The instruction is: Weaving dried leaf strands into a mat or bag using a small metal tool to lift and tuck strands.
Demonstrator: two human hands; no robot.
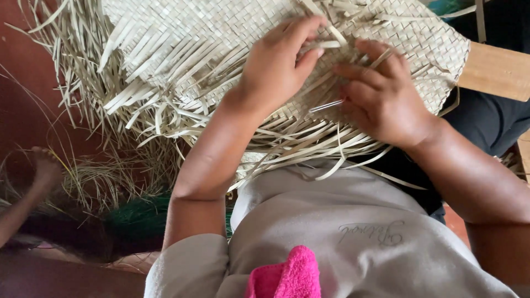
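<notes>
On pale woven mat point(182, 38), both hands' fingers point(309, 27).

- Woven mat point(182, 33): pale straw-beige, tight checker plait of flat strips; loose strip ends point(149, 105) same pale tone, a few faintly greenish.
- Shirt point(353, 232): light grey, plain, with faint darker grey script on the chest.
- Cloth point(290, 276): bright pink, fuzzy.
- Wooden board point(494, 69): light tan, fine grain.
- Floor point(25, 99): reddish-brown.
- Fibre bundle point(141, 218): dark green; thin grass point(105, 182) above it, dull yellow-green.
- Garment point(488, 118) under the mat: dark navy.
</notes>
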